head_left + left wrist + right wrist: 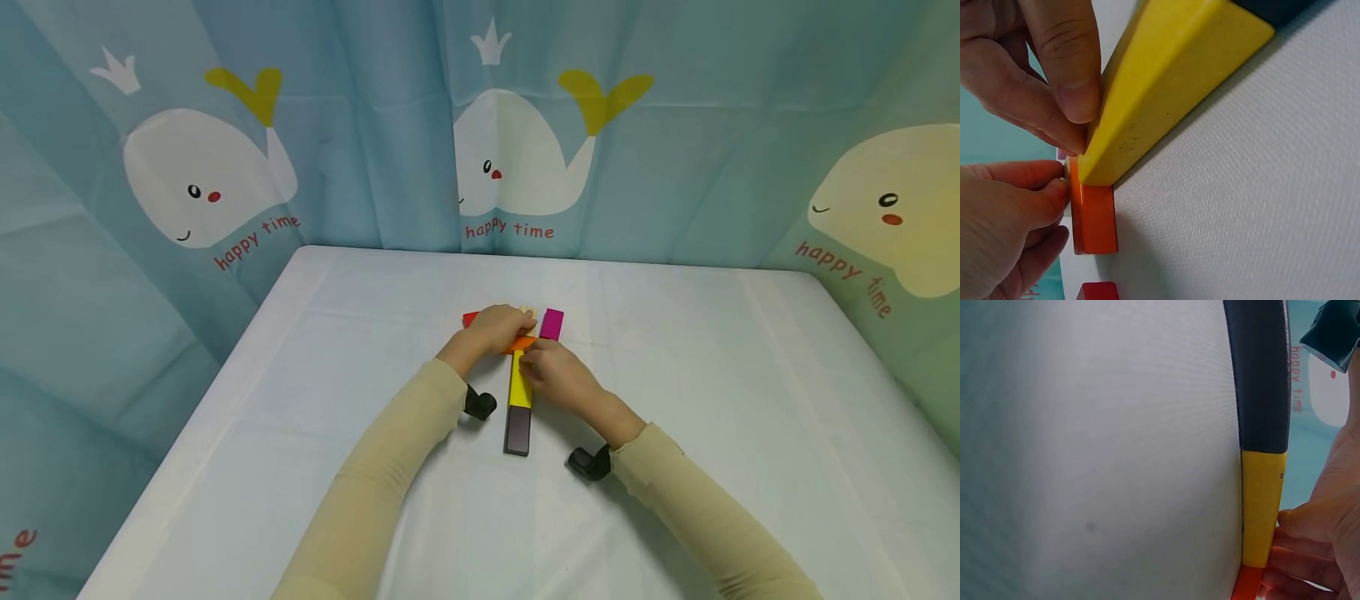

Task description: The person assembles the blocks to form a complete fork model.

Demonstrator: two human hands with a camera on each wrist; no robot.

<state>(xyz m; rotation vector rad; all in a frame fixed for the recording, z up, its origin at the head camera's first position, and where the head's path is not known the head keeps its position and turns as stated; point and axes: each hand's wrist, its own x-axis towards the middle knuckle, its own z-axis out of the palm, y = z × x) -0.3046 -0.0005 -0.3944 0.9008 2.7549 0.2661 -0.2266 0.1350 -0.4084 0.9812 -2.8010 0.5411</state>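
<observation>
Coloured blocks lie joined on the white table. A dark block (517,431) and a yellow block (520,385) form a line that meets an orange block (521,343) crosswise. My left hand (489,327) reaches over the orange block and pinches a pale wooden block (529,315) behind it, partly hidden by fingers. My right hand (562,375) is on the right of the yellow block, its thumb and fingers curled at the end by the orange one. In the left wrist view the right thumb lies against the yellow block (1154,87).
A red block (469,318) sits left of the orange one, mostly behind my left hand. To the right stands a magenta block (551,323). Black wrist cameras hang under both sleeves. A blue curtain (390,167) with whales borders the table's far edge.
</observation>
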